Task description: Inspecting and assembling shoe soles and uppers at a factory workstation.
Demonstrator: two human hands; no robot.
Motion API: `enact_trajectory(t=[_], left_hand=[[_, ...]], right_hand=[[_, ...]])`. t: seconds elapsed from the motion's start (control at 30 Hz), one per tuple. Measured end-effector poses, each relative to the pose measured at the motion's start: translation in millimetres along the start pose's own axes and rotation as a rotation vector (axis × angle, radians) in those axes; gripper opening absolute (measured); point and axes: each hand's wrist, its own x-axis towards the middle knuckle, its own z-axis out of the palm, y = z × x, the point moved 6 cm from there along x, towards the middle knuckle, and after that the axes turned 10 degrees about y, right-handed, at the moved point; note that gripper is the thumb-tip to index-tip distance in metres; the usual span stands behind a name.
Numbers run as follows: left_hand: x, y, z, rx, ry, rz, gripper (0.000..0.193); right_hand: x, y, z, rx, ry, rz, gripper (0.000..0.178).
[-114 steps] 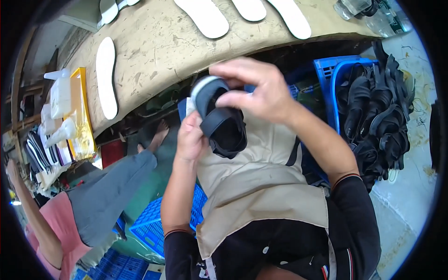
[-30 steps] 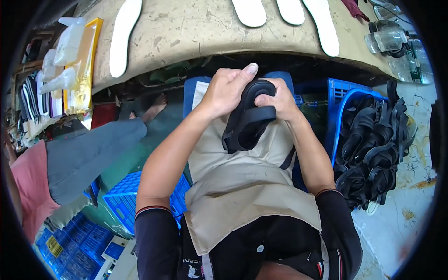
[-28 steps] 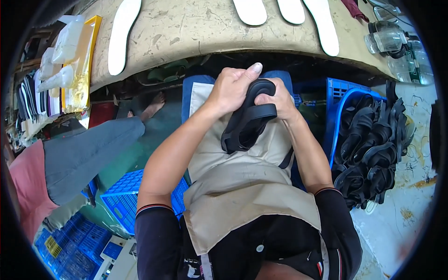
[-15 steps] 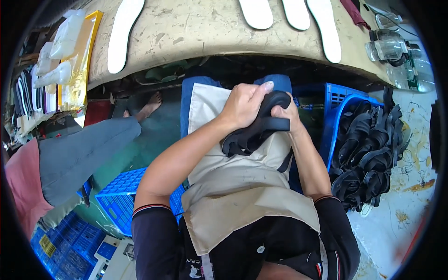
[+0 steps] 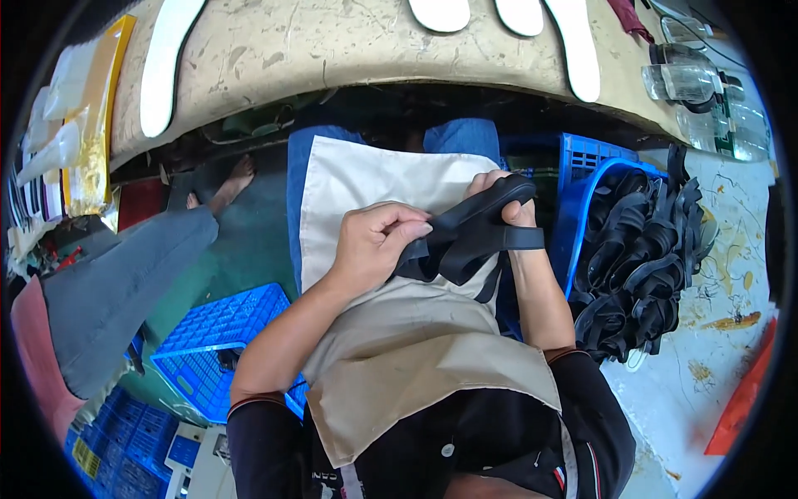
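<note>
A black sandal with wide straps is held between my two hands above my apron-covered lap. My left hand is closed at its left end, thumb and fingers pinching the edge. At the other end, my right hand grips the sole, its fingers partly hidden behind it and the thumb on the near side. A strap loop hangs below the sole, close to my right wrist. The beige apron lies under the sandal.
White insoles lie on the worn table ahead. To my right stands a blue crate heaped with black sandals. A blue basket is at lower left. Another person's leg shows at left; clear bottles stand far right.
My left hand has moved from the sandal's upper part down and left to its other end. The sandal has turned flatter, while my right hand still grips it. The whole view has shifted slightly.
</note>
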Motion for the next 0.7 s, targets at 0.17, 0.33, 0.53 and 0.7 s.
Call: enact_trajectory(t=[0.17,0.33,0.53,0.7], left_hand=[[-2.4,-12.4,7.0,0.061,-0.005,-0.196,0.010],[8.0,-25.9,17.7,-0.231,-0.155,-0.401,0.010],[12.4,-17.2,23.6,-0.138,-0.140,-0.271,0.007],[13.6,-13.4,31.1,-0.201,-0.164,-0.333,0.008]], right_hand=[[-0.5,-3.5,4.0,0.006,-0.107,-0.003,0.064],[-3.0,-10.1,15.5,0.030,-0.095,-0.035,0.061],[-1.4,-10.1,13.9,0.037,-0.117,-0.004,0.061],[-1.7,-10.3,15.1,0.053,-0.119,-0.007,0.059]])
